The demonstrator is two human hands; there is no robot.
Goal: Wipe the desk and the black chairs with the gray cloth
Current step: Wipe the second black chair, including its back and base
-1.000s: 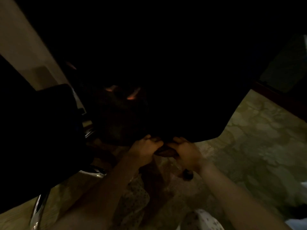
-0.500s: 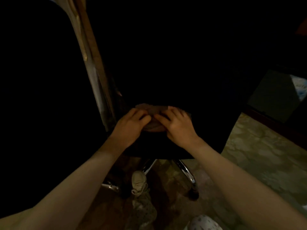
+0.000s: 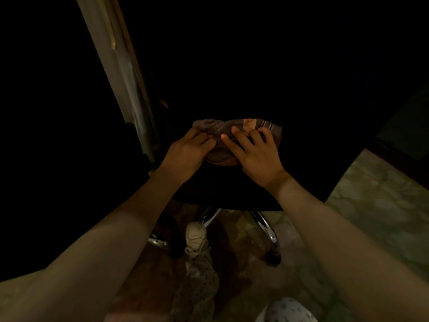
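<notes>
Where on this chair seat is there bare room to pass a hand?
Free: the black seat right of the right hand, out to its edge by the patterned floor, and the front strip below the wrists. Crowded: the middle, where the left hand joins it on the gray cloth.

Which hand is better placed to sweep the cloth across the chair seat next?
Probably the right hand: its spread fingers lie flat on the gray cloth, while the left hand only grips its edge.
</notes>
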